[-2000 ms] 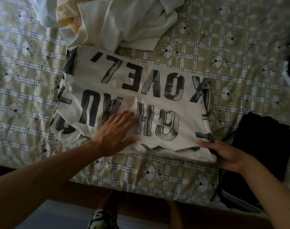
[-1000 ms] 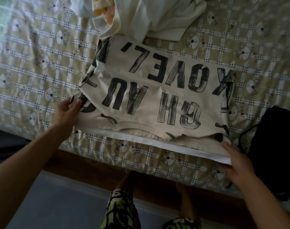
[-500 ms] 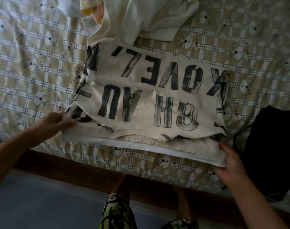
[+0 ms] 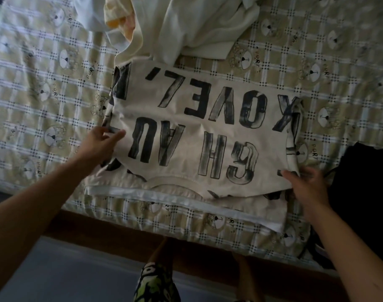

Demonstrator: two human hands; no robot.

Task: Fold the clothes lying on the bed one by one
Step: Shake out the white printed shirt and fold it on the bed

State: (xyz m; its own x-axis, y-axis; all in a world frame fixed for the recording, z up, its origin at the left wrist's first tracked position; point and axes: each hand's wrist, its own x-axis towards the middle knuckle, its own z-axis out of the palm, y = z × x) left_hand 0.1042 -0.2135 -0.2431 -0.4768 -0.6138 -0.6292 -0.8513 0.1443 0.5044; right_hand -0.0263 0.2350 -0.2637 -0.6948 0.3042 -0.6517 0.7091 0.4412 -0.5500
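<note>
Folding is under way on the cream shirt with the big black lettering (image 4: 199, 131), which lies spread flat across the middle of the frame on the checked bed cover (image 4: 44, 88), its print upside down to the wearer of the camera. The left hand (image 4: 100, 141) pinches the shirt's left edge between thumb and fingers, at the middle left of the frame, while the right hand (image 4: 306, 186) closes on the lower right corner of the upper layer, fingers curled over the cloth. Below that layer a strip of the shirt's white hem (image 4: 182, 201) shows, so the garment looks to be doubled over already, and I judge this the middle of the fold rather than its start. Next, I would say, both hands need to lift their edges together and carry one side across, keeping the layers squared so the hem does not skew. More work waits: a heap of pale and yellow clothes (image 4: 186, 25) sits bunched at the top centre, touching the shirt's far edge, and a dark garment (image 4: 365, 192) lies at the right, just beside the right hand.
</note>
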